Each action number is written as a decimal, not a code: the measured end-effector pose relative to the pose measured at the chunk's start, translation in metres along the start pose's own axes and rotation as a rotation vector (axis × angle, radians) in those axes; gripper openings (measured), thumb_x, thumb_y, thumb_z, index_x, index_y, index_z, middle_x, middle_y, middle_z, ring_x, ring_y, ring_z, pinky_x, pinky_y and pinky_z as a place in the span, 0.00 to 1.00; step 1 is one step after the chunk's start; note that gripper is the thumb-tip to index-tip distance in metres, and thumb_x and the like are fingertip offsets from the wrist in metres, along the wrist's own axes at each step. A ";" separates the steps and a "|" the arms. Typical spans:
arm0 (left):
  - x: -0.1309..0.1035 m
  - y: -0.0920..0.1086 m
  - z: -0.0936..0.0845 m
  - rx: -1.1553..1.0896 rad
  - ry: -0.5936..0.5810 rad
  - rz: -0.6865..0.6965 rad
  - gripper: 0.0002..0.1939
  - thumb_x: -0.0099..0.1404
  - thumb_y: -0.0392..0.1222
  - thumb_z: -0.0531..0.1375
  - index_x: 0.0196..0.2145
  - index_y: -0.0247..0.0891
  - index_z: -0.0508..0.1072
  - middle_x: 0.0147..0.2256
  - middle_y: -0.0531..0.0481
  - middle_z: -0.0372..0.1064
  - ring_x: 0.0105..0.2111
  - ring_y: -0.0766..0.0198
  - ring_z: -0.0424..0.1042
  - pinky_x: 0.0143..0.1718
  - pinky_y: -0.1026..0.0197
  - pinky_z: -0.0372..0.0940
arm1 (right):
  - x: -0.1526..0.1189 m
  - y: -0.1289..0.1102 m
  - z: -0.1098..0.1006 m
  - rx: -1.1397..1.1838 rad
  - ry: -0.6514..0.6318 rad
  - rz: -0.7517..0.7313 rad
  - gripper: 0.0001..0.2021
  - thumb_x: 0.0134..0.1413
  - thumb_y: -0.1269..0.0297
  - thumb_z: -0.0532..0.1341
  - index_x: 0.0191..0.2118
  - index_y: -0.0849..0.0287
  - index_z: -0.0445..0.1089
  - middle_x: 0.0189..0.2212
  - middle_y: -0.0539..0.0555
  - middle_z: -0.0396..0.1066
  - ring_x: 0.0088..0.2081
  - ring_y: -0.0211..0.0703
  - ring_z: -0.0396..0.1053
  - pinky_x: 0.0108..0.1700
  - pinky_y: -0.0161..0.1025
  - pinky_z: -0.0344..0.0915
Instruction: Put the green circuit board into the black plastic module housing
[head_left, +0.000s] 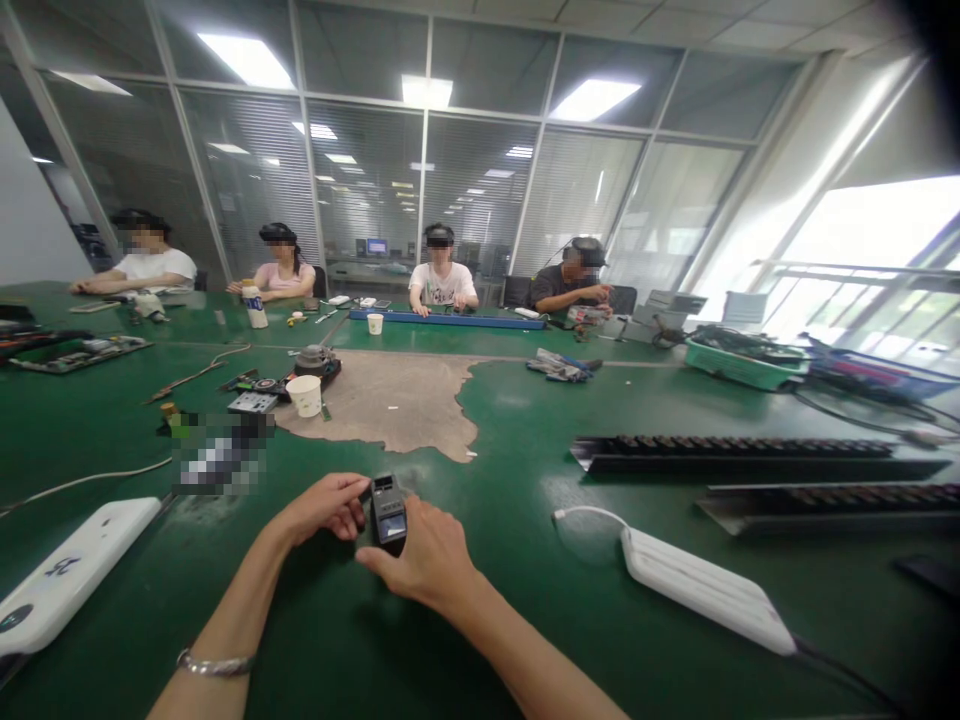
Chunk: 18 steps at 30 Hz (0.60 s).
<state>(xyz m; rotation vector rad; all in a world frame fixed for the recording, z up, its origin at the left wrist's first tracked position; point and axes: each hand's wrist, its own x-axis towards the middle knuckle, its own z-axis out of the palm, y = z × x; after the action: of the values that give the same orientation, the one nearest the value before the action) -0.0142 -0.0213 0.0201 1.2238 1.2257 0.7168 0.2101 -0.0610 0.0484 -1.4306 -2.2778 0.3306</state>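
Observation:
A small black box-shaped device [388, 508] with slots in its top and a little greyish screen sits low over the green table. My right hand [435, 550] is closed around its right side, the thumb across the near end and the fingers behind the far edge. My left hand [330, 508] is at the device's left side with its fingers curled in. Its index fingertip reaches the upper left corner, but whether it presses there I cannot tell. Anything inside those curled fingers is hidden.
A white power strip [705, 590] lies right, a larger white unit [82, 560] left. Black channel rails [750, 458] lie farther right. A paper cup [304, 396] stands beside electronic parts on a brown sheet [397, 395]. A green basket [742, 365] holds cables. Several people sit opposite.

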 end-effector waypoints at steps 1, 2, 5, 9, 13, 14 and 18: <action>-0.001 0.000 0.001 -0.010 -0.012 -0.007 0.28 0.64 0.63 0.57 0.47 0.35 0.68 0.28 0.48 0.73 0.21 0.65 0.73 0.21 0.68 0.65 | 0.000 -0.001 0.002 -0.016 -0.002 0.014 0.29 0.47 0.37 0.61 0.42 0.60 0.67 0.36 0.60 0.75 0.38 0.57 0.74 0.39 0.44 0.64; -0.001 0.000 0.002 -0.019 -0.022 -0.011 0.28 0.63 0.63 0.57 0.47 0.35 0.68 0.29 0.47 0.73 0.22 0.65 0.74 0.21 0.68 0.66 | -0.001 -0.002 0.005 -0.029 -0.001 0.033 0.26 0.48 0.40 0.61 0.42 0.60 0.67 0.35 0.61 0.75 0.37 0.57 0.74 0.38 0.44 0.64; -0.001 0.001 0.005 -0.043 -0.022 -0.005 0.29 0.63 0.64 0.58 0.47 0.35 0.67 0.31 0.45 0.74 0.23 0.63 0.75 0.22 0.67 0.67 | 0.001 -0.005 0.007 -0.023 0.019 0.074 0.20 0.52 0.48 0.59 0.40 0.60 0.67 0.33 0.60 0.75 0.35 0.55 0.75 0.35 0.42 0.62; -0.001 0.004 0.004 -0.088 0.057 -0.011 0.35 0.64 0.67 0.53 0.55 0.35 0.62 0.29 0.44 0.75 0.21 0.62 0.74 0.20 0.66 0.65 | 0.004 -0.006 -0.004 0.005 0.070 0.072 0.17 0.53 0.50 0.58 0.40 0.59 0.66 0.32 0.58 0.75 0.34 0.52 0.74 0.34 0.40 0.60; -0.006 0.011 0.004 -0.110 0.054 -0.019 0.37 0.64 0.67 0.53 0.59 0.34 0.62 0.29 0.44 0.75 0.23 0.61 0.75 0.23 0.64 0.68 | 0.011 0.003 -0.027 0.014 0.120 0.068 0.16 0.55 0.51 0.57 0.42 0.57 0.66 0.34 0.55 0.75 0.36 0.51 0.74 0.36 0.39 0.60; -0.007 0.013 0.004 -0.107 0.050 -0.024 0.38 0.64 0.67 0.54 0.59 0.33 0.62 0.29 0.44 0.75 0.23 0.61 0.76 0.25 0.63 0.69 | 0.013 0.008 -0.032 0.007 0.129 0.090 0.16 0.56 0.52 0.56 0.44 0.57 0.66 0.34 0.56 0.75 0.38 0.51 0.74 0.37 0.40 0.60; -0.007 0.013 0.006 -0.071 0.055 -0.042 0.39 0.62 0.66 0.57 0.59 0.32 0.63 0.31 0.41 0.76 0.26 0.59 0.78 0.27 0.63 0.70 | 0.023 0.030 -0.044 -0.118 0.044 0.224 0.19 0.53 0.53 0.57 0.46 0.61 0.66 0.36 0.61 0.75 0.39 0.56 0.74 0.39 0.43 0.62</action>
<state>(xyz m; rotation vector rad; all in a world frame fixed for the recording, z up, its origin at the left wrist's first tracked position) -0.0081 -0.0256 0.0340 1.1235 1.2575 0.7610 0.2463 -0.0283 0.0797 -1.7403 -2.1370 0.2316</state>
